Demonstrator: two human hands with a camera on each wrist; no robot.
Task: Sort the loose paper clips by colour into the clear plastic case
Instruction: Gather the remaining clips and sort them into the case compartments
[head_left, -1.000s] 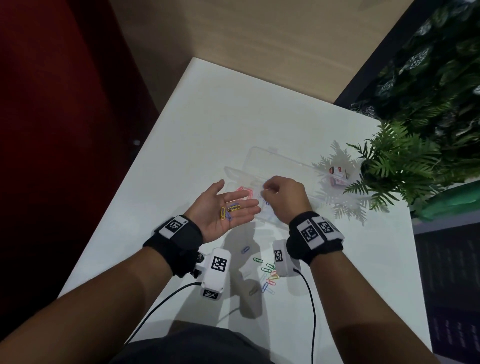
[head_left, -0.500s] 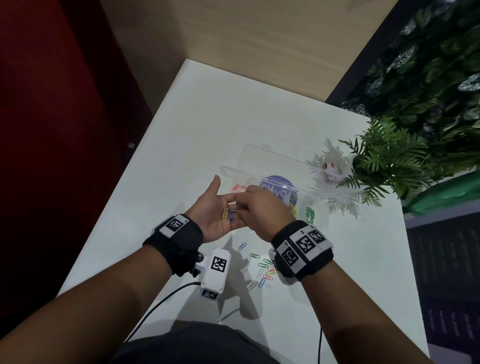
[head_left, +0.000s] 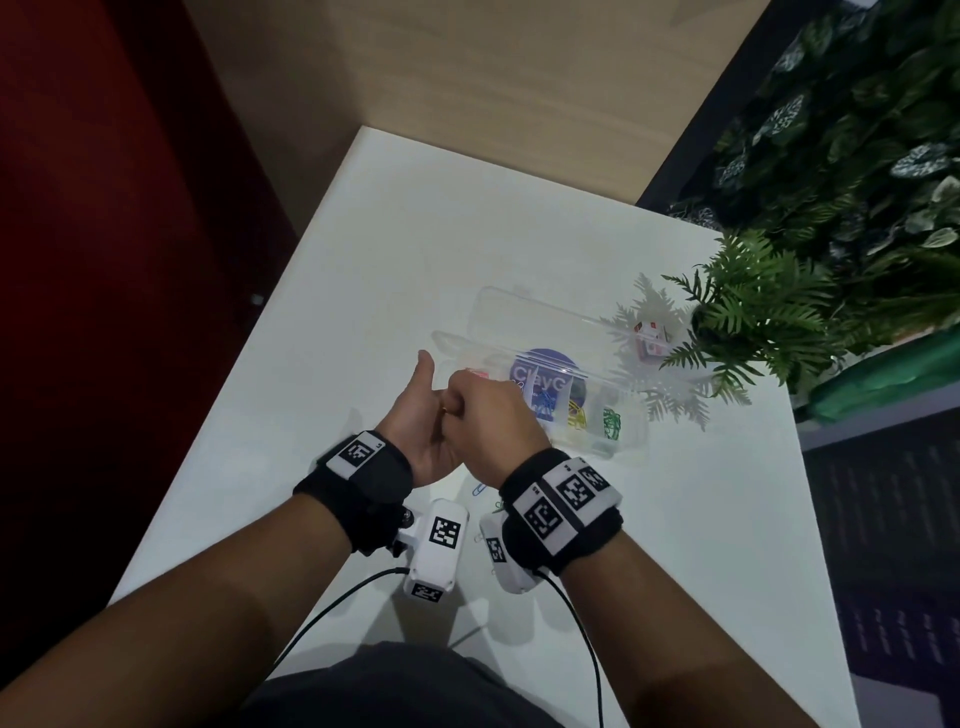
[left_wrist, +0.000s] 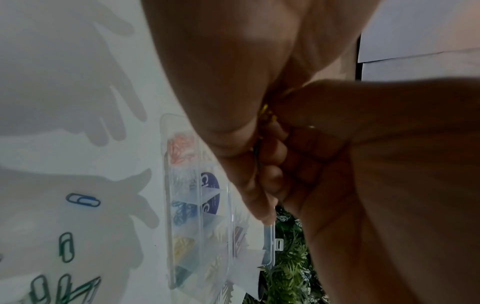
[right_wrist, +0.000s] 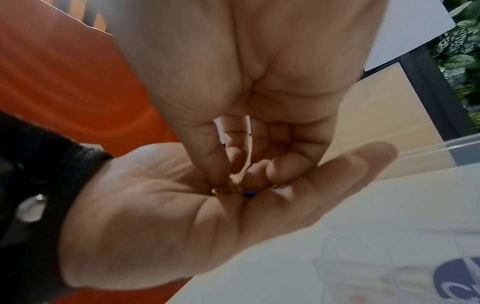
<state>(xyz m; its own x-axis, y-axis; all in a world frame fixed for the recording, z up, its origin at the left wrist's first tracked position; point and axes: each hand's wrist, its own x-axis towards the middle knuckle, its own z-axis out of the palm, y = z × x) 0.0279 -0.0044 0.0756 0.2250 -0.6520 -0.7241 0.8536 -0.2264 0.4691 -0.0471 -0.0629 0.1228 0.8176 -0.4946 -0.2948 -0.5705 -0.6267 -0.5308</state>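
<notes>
Over the white table, beside a potted fern, the clear plastic case lies open, its compartments already holding pink, blue, yellow and green clips. Just in front of it, the left hand is held flat, palm up, as a tray. The right hand reaches into it, thumb and fingers pinched on a yellow paper clip, with a blue paper clip touching alongside. A clean lift probably means raising only the yellow one, then dropping it low into the yellow compartment. Loose paper clips wait on the table.
</notes>
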